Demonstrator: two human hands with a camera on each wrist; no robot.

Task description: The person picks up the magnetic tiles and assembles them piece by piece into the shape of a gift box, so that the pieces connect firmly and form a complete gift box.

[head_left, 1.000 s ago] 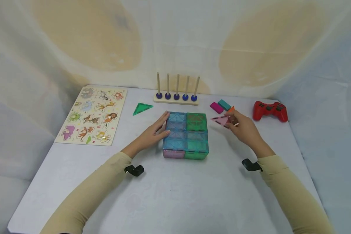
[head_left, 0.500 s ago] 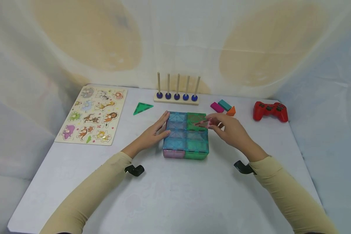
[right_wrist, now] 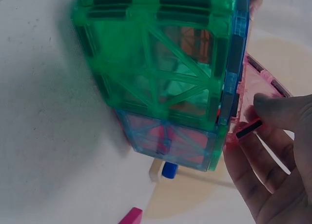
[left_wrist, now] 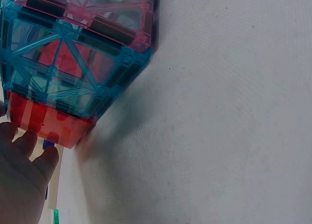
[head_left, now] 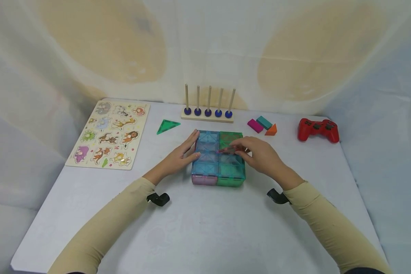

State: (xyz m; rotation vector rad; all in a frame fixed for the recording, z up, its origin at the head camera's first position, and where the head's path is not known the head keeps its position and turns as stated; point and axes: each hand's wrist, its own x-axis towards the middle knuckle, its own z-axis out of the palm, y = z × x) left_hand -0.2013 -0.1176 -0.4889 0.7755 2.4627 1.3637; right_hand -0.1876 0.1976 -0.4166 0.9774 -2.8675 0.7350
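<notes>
Moved leftward from beside the orange block, now over the tile box [head_left: 218, 158] top: right hand [head_left: 260, 155], pinching a pink triangle tile [head_left: 228, 150] (laid nearly flat on the green squares). Left hand [head_left: 179, 156] flat against the box's left wall, fingers straight. Box near the table [head_left: 205, 228] middle, toward the far edge.

The head view looks down and forward over the bench [head_left: 205, 228] at the tile box [head_left: 218, 158]. Both wrist views sit close beside that box [left_wrist: 73, 63] [right_wrist: 165, 82], one on each side, sharing it.
</notes>
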